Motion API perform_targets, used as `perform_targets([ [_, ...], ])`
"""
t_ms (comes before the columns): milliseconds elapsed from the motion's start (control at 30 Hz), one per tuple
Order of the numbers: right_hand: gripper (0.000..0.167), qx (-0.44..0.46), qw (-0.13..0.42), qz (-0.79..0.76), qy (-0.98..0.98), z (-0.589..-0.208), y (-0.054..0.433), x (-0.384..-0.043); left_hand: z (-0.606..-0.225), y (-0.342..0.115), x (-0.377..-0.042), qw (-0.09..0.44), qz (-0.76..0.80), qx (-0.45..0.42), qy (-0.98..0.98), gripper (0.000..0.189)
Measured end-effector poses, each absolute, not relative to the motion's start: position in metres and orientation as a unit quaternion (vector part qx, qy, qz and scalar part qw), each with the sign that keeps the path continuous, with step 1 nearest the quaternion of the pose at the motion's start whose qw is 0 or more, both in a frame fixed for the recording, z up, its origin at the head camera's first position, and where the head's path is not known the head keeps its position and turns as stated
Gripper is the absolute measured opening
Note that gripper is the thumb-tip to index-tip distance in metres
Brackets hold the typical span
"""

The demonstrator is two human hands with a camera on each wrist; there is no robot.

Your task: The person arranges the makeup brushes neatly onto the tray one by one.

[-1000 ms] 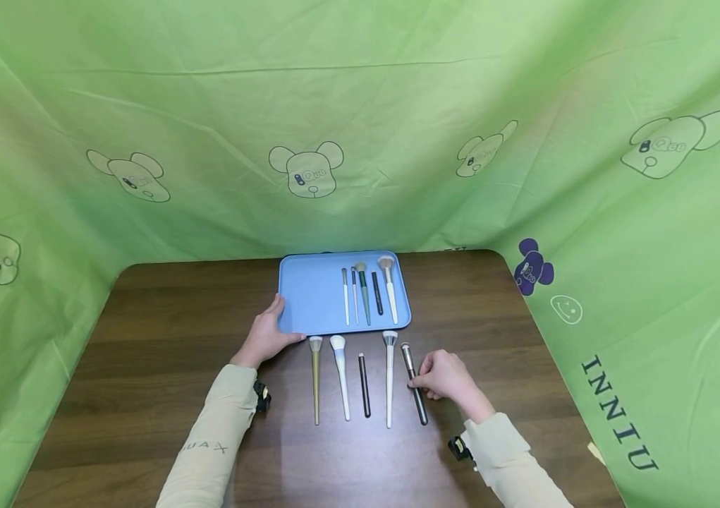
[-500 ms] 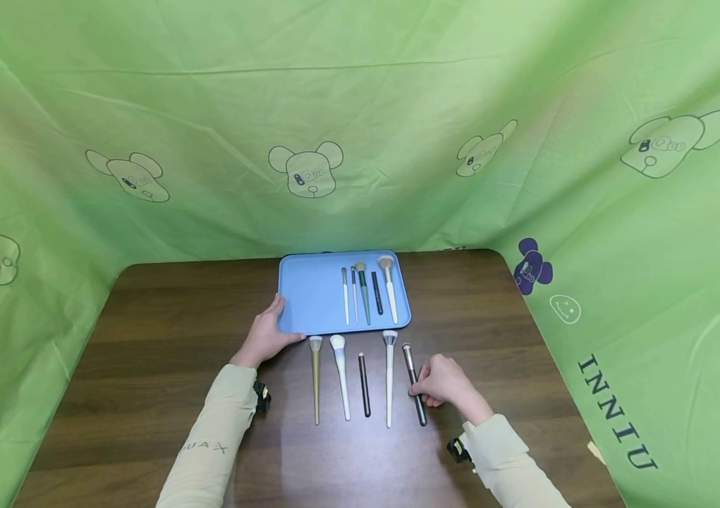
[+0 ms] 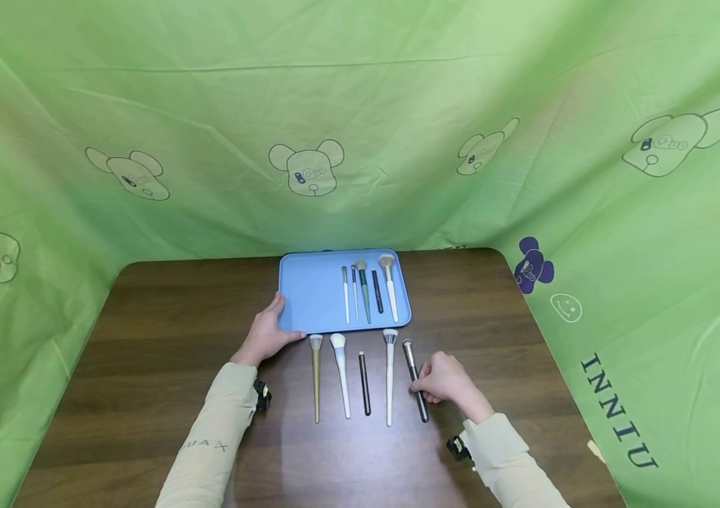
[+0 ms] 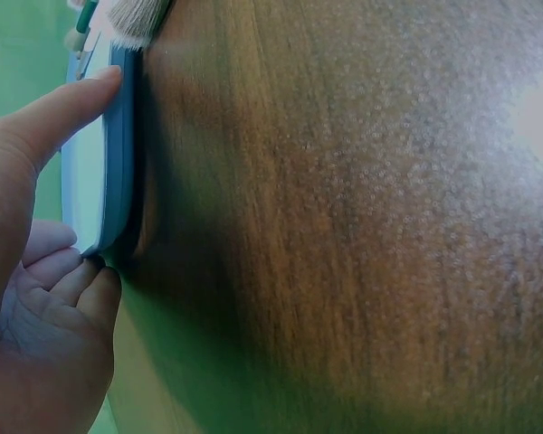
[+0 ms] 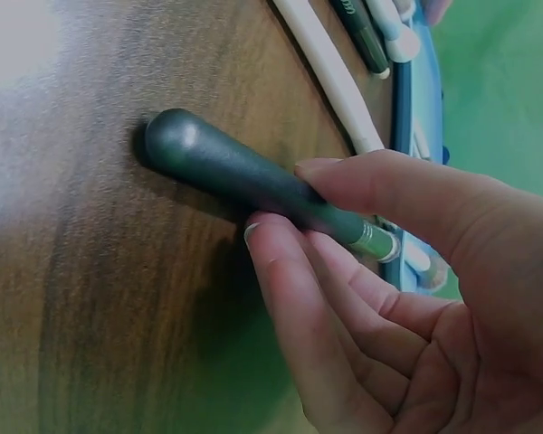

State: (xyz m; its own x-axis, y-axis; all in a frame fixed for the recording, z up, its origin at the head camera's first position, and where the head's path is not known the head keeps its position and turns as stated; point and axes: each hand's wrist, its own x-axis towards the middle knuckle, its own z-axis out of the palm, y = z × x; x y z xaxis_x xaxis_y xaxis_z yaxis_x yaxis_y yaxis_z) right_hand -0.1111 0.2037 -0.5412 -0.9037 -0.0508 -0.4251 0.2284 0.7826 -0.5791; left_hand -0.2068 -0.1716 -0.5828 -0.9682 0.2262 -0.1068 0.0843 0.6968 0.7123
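Brushes (image 3: 340,358) are lying five in tray (image 3: 309,289), four on desk (image 3: 175,339); work is looking half done, five remaining. Left hand (image 3: 266,335) is gripping tray's near-left corner; right hand (image 3: 446,377) is pinching black brush (image 5: 222,165) beside them, lift unclear.

The head camera looks from above, forward and down, from far enough to take in most of the table (image 3: 175,331) and the green curtain (image 3: 372,92) behind it. The left wrist camera sits very near the left hand (image 4: 45,307) and looks toward the blue tray (image 4: 119,154). The right wrist camera, also close, faces the right hand (image 5: 416,312) and the black-handled brush (image 5: 240,176). All three views share the tray; head and right wrist share the brush.
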Motion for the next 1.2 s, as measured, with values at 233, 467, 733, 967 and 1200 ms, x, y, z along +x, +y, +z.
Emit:
perform_targets([
  [233,0.020,0.049,0.178,-0.325,0.927,-0.537,0.203,-0.118,-0.580,-0.171,-0.207,0.092,0.377,0.086,0.917,0.105],
  [467,0.017,0.046,0.144,-0.330,0.932,-0.532,0.198,-0.127,-0.580,-0.170,-0.207,0.091,0.378,0.087,0.917,0.104],
  [733,0.014,0.049,0.130,-0.361,0.922,-0.532,0.194,-0.139,-0.581,-0.170,-0.207,0.098,0.381,0.079,0.916,0.105],
  [967,0.018,0.047,0.114,-0.395,0.911,-0.534,0.188,-0.148,-0.581,-0.170,-0.207,0.097,0.379,0.083,0.917,0.104],
  [1200,0.025,0.036,0.106,-0.410,0.905,-0.533,0.180,-0.153,-0.581,-0.171,-0.206,0.099,0.379,0.082,0.916,0.104],
])
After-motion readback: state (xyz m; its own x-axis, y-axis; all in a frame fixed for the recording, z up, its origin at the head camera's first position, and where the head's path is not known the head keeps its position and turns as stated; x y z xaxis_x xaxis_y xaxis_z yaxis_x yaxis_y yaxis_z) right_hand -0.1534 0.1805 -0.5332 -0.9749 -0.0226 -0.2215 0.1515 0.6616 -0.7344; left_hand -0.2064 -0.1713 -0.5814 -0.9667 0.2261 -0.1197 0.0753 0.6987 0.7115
